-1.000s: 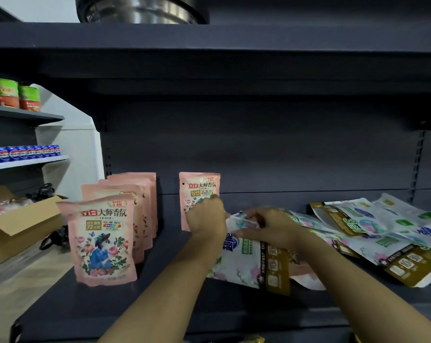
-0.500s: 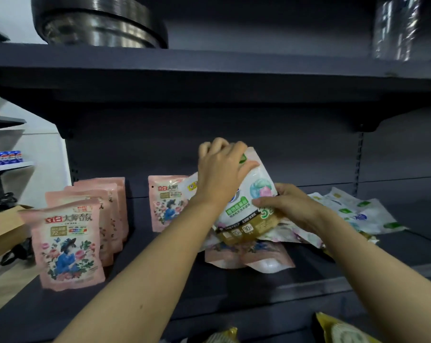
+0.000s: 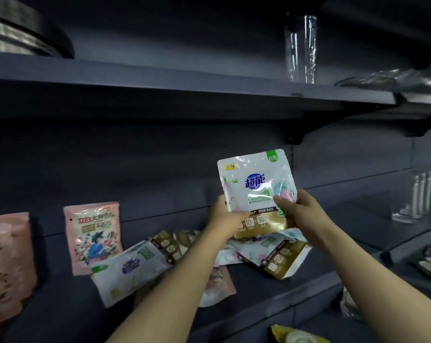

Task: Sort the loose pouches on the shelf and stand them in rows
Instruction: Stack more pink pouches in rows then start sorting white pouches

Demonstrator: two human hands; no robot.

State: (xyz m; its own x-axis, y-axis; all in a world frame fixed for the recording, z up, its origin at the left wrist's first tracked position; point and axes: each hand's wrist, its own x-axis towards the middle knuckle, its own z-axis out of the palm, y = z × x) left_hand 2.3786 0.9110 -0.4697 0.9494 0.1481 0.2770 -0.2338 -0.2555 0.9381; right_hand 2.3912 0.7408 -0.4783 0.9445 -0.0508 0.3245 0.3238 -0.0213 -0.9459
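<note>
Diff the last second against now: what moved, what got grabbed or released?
Both hands pulled one white-and-gold pouch out of the loose pile and raised it upright above the shelf; the left hand left the pink pouch it touched and now grips the white pouch's lower left edge, the right hand its lower right. The camera swung right too. The pink pouch stays standing; the other white pouches stay lying flat.

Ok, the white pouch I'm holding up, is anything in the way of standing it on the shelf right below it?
Yes. Both hands, left hand and right hand, hold the white pouch upright above a heap of loose pouches lying flat on the shelf. The bare shelf right of the heap looks free.
</note>
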